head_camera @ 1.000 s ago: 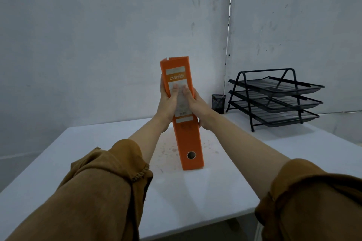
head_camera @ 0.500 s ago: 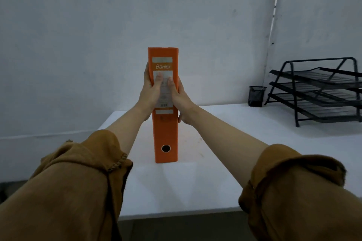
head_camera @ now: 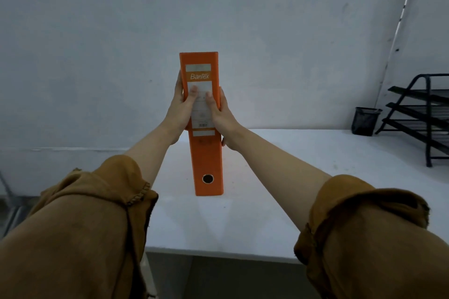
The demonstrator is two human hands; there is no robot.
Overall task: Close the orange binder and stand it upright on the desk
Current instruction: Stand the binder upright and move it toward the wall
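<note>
The orange binder (head_camera: 207, 158) is shut and stands upright on the white desk (head_camera: 267, 201), its labelled spine facing me and its lower end resting on the desk top. My left hand (head_camera: 181, 109) clasps its left side at mid height, thumb lying on the white spine label. My right hand (head_camera: 222, 116) clasps the right side at the same height, thumb also on the label. The fingers of both hands are hidden behind the binder's covers.
A black mesh pen cup (head_camera: 365, 121) stands at the back right of the desk by the wall. A black three-tier letter tray (head_camera: 422, 114) sits beside it at the right edge. The desk's front edge runs just below the binder, with floor beyond.
The binder has gone from tilted to straight upright, both hands still holding it. The view has swung left, so the letter tray and pen cup now sit further right.
</note>
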